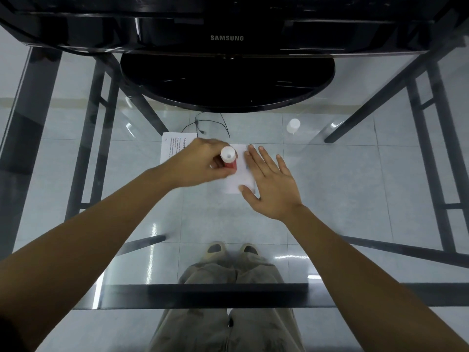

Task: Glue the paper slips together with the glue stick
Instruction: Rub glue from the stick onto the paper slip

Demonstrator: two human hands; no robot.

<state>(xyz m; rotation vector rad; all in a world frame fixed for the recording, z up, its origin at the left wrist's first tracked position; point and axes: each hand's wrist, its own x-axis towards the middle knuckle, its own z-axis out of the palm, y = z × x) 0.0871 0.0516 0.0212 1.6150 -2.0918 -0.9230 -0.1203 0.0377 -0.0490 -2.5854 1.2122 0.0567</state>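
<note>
A white paper slip (237, 180) lies on the glass table in the middle of the view. My right hand (272, 184) rests flat on its right side, fingers spread. My left hand (203, 165) grips a red glue stick (229, 158) with a white end turned up toward me; its other end points down at the slip's left part. A second paper slip (170, 144) with printed text lies just left and behind, partly hidden by my left hand.
A black monitor with its round stand (228, 82) fills the back of the glass table (355, 199). A white cap (293, 125) stands at the back right. Thin black cables (203, 125) lie behind the slips. Black table-frame bars run on both sides.
</note>
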